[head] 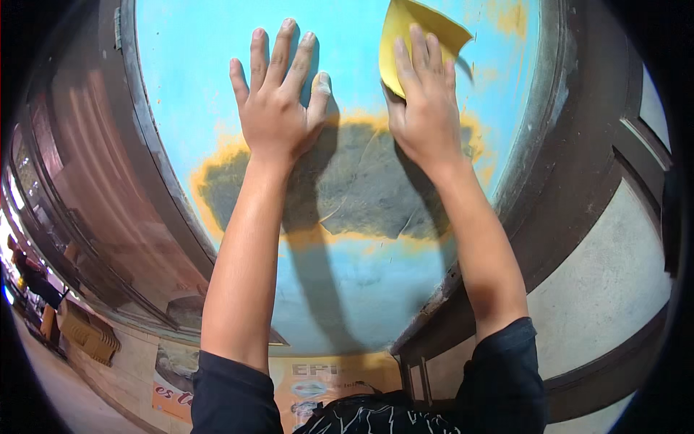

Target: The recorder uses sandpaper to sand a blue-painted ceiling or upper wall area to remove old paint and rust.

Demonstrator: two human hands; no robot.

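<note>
Before me is a flat turquoise painted panel (347, 287) with a large dark grey bare patch (358, 184) edged in orange. My left hand (279, 103) lies palm down on the panel above the patch's left part, fingers spread, holding nothing. My right hand (425, 103) presses a yellow sheet of sandpaper (396, 27) on the panel, above the patch's right side. The sheet's upper right corner bends up off the surface. Part of my right thumb is hidden. Both arms cast shadows over the patch.
A dark frame (528, 141) borders the panel on the right, with pale wall panels (607, 282) beyond. Dark-framed glass (124, 217) runs along the left. Stacked brown plastic items (89, 331) and a person (35, 276) are at the far left. A printed banner (347, 374) lies below the panel.
</note>
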